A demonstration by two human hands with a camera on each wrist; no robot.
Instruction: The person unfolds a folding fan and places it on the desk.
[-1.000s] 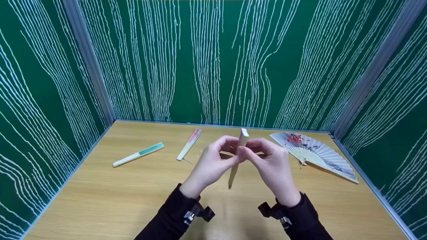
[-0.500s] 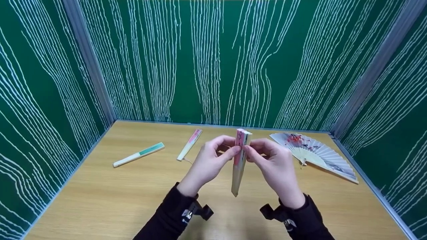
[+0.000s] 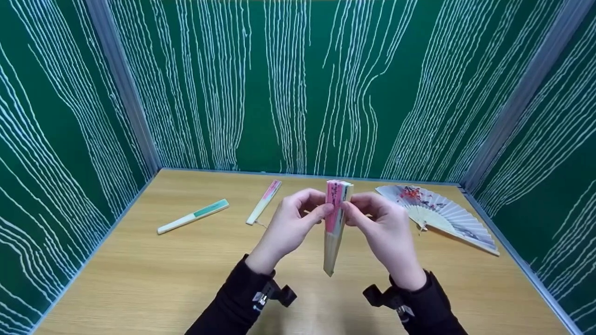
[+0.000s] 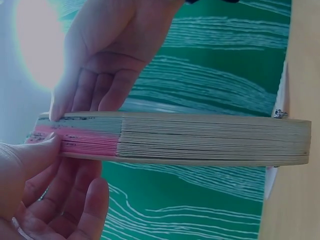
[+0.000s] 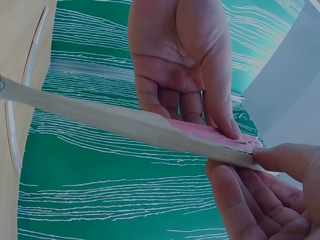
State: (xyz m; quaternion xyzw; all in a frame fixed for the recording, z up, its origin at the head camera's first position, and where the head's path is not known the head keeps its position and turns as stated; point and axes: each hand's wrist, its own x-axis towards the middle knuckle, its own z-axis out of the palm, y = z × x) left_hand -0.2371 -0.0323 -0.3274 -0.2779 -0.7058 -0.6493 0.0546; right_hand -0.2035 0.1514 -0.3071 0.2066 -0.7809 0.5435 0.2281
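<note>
Both hands hold a folded fan (image 3: 334,218) upright over the table, its pink and pale green paper end up and its narrow wooden end down. The left hand (image 3: 291,225) pinches the paper end from the left, thumb on the pink part. From the right, the right hand (image 3: 386,230) pinches the same end, thumb near the pale edge. In the left wrist view the fan (image 4: 200,140) shows its stacked ribs, pressed close together. The right wrist view shows the fan (image 5: 125,122) from its wooden side, a thumb on each side of the paper end.
On the wooden table (image 3: 186,279) lie a folded green fan (image 3: 193,216) at the left and a folded pink fan (image 3: 264,202) beside it. A spread fan with red flowers (image 3: 440,214) lies at the right. Green walls with white lines (image 3: 288,93) stand behind.
The held fan has turned from edge-on, so that its pink and pale paper folds now face the head view. The hands have drawn slightly apart at the thumbs.
</note>
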